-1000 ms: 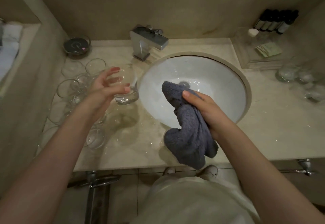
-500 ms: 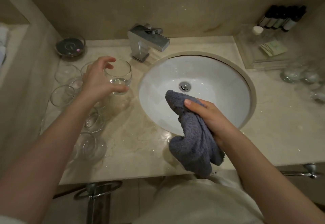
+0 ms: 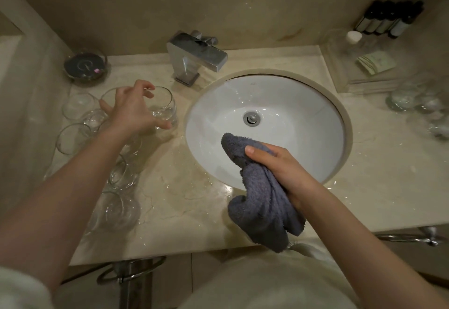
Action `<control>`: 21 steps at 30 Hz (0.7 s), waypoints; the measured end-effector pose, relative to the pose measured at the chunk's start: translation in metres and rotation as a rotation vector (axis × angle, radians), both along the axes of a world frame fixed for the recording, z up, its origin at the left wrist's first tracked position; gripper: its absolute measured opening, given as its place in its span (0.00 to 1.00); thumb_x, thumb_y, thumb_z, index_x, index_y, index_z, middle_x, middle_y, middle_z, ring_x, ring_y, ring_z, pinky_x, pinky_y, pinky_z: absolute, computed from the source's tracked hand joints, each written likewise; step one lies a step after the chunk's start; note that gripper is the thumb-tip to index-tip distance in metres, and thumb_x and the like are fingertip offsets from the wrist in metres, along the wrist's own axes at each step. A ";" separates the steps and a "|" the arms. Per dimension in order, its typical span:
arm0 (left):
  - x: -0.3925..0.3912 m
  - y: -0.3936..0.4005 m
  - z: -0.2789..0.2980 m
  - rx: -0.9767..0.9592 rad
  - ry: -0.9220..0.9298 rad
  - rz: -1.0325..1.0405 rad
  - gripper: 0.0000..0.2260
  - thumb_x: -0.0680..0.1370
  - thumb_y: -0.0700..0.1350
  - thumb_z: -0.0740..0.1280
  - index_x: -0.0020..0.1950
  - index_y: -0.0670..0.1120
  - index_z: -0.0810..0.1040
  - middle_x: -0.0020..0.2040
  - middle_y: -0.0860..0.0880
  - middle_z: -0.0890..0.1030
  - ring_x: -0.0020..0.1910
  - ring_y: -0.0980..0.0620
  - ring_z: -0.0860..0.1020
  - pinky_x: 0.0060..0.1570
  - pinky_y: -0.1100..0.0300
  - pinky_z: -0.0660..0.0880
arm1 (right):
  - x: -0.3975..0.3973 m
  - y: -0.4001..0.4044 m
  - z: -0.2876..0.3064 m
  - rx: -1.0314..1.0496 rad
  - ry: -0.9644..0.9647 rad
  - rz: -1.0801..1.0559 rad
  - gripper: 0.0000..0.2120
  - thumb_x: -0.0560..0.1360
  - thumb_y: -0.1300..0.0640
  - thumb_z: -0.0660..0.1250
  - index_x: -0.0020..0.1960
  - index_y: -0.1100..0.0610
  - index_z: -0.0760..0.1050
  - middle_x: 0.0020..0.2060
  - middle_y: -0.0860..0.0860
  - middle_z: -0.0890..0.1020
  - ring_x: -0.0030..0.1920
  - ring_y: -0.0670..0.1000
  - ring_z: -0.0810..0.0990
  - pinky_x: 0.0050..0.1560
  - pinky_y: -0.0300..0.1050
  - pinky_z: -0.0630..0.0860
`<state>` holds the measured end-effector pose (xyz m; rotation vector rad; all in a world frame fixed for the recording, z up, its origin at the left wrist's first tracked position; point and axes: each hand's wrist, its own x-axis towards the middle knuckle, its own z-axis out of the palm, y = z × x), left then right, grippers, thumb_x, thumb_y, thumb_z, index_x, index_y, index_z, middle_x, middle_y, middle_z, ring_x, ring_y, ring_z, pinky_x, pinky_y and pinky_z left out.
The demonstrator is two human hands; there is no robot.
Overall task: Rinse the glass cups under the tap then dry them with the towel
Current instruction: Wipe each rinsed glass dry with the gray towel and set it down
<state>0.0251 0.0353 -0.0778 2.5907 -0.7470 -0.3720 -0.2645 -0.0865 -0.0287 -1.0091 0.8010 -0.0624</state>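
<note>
My left hand (image 3: 133,109) curls around a clear glass cup (image 3: 165,107) that stands on the marble counter (image 3: 184,199) left of the sink, thumb in front and fingers over its rim. Several other clear glass cups (image 3: 77,104) stand in a cluster behind and under my left forearm. A grey-blue towel (image 3: 262,199) hangs bunched from my right hand (image 3: 279,165), which grips it over the front edge of the white sink (image 3: 303,114). The chrome tap (image 3: 194,57) stands behind the sink's left side, with no water running.
A dark round dish (image 3: 85,65) sits at the back left. A clear tray (image 3: 359,75) with small packets and dark bottles (image 3: 388,21) stands at the back right, with more glassware (image 3: 413,99) in front of it. Water drops lie on the counter.
My left hand has carried the glass cup from above the counter down and back, setting it beside the other cups. My right hand with the towel has barely moved.
</note>
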 end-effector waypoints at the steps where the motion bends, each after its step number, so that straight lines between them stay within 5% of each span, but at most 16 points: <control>1: 0.000 0.000 -0.002 0.009 -0.014 0.001 0.41 0.57 0.57 0.82 0.65 0.56 0.67 0.57 0.60 0.75 0.72 0.54 0.60 0.73 0.38 0.41 | 0.000 0.000 -0.001 -0.003 0.006 0.003 0.08 0.75 0.56 0.68 0.52 0.58 0.81 0.35 0.53 0.82 0.35 0.50 0.80 0.35 0.40 0.78; 12: 0.005 -0.001 -0.013 0.068 -0.105 -0.013 0.43 0.57 0.59 0.82 0.66 0.54 0.66 0.62 0.57 0.75 0.72 0.52 0.59 0.73 0.39 0.43 | 0.002 -0.003 -0.006 -0.011 0.011 0.028 0.08 0.77 0.57 0.66 0.54 0.57 0.81 0.34 0.50 0.83 0.34 0.47 0.81 0.35 0.39 0.78; 21: 0.007 -0.001 -0.013 0.155 -0.130 -0.007 0.46 0.58 0.59 0.82 0.69 0.49 0.64 0.72 0.46 0.66 0.77 0.51 0.51 0.73 0.39 0.47 | 0.005 -0.003 -0.011 -0.001 0.005 0.025 0.07 0.77 0.58 0.66 0.54 0.56 0.81 0.35 0.50 0.84 0.34 0.46 0.81 0.35 0.39 0.78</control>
